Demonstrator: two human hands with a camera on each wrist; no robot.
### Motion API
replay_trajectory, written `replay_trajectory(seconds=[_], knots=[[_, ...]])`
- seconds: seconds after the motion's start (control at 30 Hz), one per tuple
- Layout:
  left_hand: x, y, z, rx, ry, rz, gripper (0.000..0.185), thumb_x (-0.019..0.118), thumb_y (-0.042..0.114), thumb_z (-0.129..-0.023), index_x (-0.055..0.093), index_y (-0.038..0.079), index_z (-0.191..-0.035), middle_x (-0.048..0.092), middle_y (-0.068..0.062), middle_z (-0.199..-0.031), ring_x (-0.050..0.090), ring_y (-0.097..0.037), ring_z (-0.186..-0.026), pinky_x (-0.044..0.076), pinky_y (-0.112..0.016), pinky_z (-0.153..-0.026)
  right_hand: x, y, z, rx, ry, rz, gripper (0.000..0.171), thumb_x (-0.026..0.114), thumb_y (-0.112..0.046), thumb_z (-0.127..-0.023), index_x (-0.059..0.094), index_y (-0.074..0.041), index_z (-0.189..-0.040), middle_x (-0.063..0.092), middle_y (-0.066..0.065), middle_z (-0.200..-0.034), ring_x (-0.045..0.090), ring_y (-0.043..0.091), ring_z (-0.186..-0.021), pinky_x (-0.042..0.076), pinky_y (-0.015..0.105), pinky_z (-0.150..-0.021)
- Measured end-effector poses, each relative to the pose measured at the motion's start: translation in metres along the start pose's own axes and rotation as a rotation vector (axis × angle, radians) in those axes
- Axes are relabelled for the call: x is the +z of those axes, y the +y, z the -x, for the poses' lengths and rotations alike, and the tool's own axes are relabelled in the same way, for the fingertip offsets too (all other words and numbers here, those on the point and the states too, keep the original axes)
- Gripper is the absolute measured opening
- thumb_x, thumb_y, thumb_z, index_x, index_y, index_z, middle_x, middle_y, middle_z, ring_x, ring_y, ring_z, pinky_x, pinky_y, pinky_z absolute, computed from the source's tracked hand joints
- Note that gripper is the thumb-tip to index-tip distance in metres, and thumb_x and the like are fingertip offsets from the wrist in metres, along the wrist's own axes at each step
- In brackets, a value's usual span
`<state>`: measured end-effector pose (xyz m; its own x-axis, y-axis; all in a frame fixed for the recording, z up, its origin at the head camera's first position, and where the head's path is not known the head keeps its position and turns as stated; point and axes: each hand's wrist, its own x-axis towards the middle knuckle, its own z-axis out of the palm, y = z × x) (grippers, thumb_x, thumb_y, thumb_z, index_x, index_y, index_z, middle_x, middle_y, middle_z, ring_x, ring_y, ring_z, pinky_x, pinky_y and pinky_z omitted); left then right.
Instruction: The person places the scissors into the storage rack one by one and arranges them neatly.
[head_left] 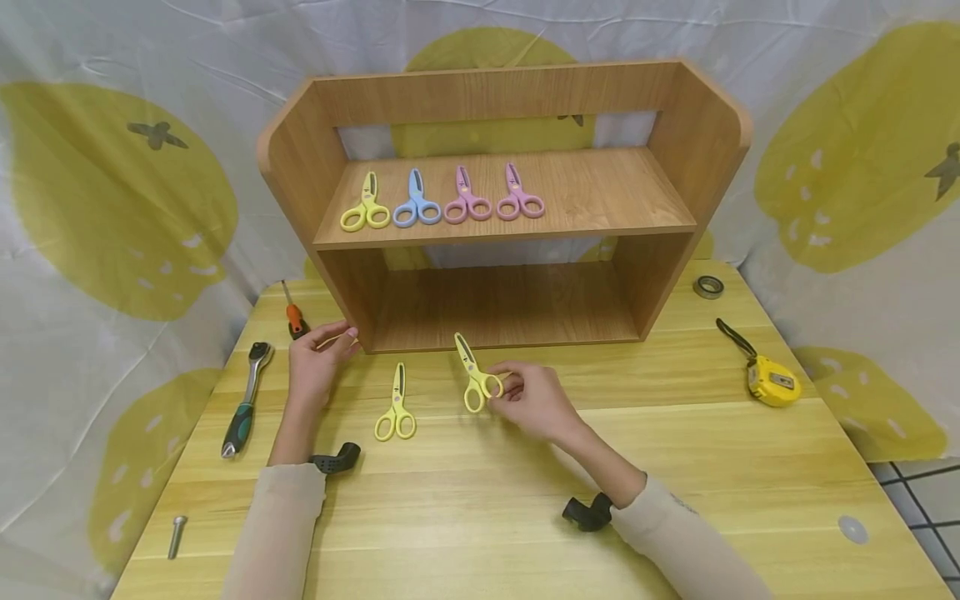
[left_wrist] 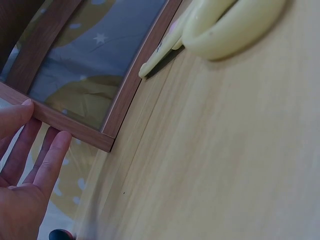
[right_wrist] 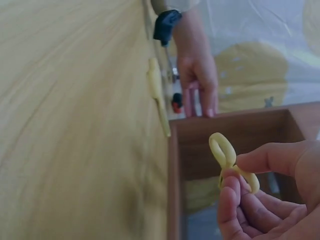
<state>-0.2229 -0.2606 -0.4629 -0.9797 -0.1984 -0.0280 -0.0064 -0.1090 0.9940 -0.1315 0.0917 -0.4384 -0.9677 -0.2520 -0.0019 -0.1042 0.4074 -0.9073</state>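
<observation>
My right hand (head_left: 536, 400) pinches a pair of yellow scissors (head_left: 472, 373) by one handle loop, blades tilted up toward the shelf's front edge. In the right wrist view, thumb and fingertips close on the loop of these scissors (right_wrist: 222, 150). Another pair of yellow scissors (head_left: 396, 408) lies on the table between the hands. My left hand (head_left: 318, 362) rests its fairly straight fingers and thumb against the lower left side of the wooden shelf (head_left: 495, 237); the left wrist view shows fingertips at the side panel (left_wrist: 75, 127). The upper board bears yellow scissors (head_left: 366, 204), blue scissors (head_left: 417, 200) and two pink scissors (head_left: 465, 198), side by side.
Left on the table (head_left: 465, 517) lie an orange-handled screwdriver (head_left: 295, 317), a ratchet wrench (head_left: 249, 396) and a bolt (head_left: 177, 536). On the right are a bearing (head_left: 708, 287), a yellow tape measure (head_left: 772, 382) and a pale disc (head_left: 852, 529). A patterned curtain (head_left: 112, 50) hangs behind.
</observation>
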Motion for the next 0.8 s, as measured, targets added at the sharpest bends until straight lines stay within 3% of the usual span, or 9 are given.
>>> replay_trajectory(seconds=[0.33,0.57,0.8], knots=[[0.002,0.004,0.003,-0.003,0.007,-0.012,0.033,0.075,-0.001,-0.091,0.067,-0.013,-0.121,0.069,-0.006,-0.105,0.076,-0.020,-0.101,0.060,-0.042,-0.095,-0.041,-0.037,0.020,-0.123,0.040,-0.012,0.037,0.077,-0.007,-0.087,0.070,-0.007,-0.124,0.074,0.002,-0.090,0.069,0.018,-0.084,0.066,0.031,-0.078],[0.002,0.004,0.004,-0.004,0.003,-0.006,0.033,0.075,-0.002,-0.091,0.068,-0.012,-0.121,0.069,-0.006,-0.106,0.076,-0.020,-0.101,0.059,-0.042,-0.096,-0.079,-0.067,0.030,-0.210,0.108,-0.047,0.038,0.077,-0.002,-0.088,0.070,-0.009,-0.125,0.075,0.006,-0.092,0.068,0.021,-0.085,0.064,0.025,-0.079],[0.000,-0.002,-0.001,-0.005,0.004,-0.016,0.034,0.076,0.000,-0.091,0.069,-0.010,-0.122,0.069,-0.005,-0.108,0.075,-0.021,-0.103,0.060,-0.040,-0.096,-0.120,-0.087,0.023,-0.287,0.227,-0.060,0.039,0.079,-0.003,-0.089,0.069,-0.006,-0.126,0.075,0.005,-0.092,0.070,0.016,-0.083,0.064,0.020,-0.074]])
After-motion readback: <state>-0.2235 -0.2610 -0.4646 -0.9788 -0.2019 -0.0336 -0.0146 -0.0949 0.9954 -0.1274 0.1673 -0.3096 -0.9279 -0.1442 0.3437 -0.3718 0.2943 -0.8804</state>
